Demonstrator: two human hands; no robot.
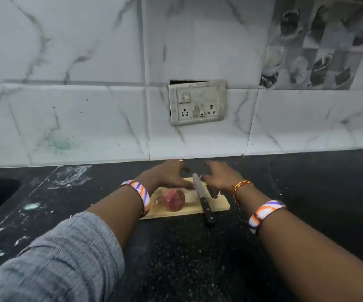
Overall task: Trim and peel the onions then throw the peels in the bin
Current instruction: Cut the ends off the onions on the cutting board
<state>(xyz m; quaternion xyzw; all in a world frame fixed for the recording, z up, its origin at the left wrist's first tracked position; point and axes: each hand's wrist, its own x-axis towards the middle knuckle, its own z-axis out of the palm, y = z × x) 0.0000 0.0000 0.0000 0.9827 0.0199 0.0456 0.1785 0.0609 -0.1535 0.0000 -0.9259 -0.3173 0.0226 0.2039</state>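
I'm reaching both arms out over the board [217,205]: my left hand [172,174] is hovering spread and empty beside the knife [200,194], my right hand [219,177] is hanging loose, holding nothing. 1 onion [173,199] is sitting on the board, on the black counter [176,258] under the tiled wall [89,83].

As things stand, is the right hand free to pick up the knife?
Probably yes: the right hand hovers open just beside the knife, which lies across the cutting board, its black handle uncovered and nearest the person.
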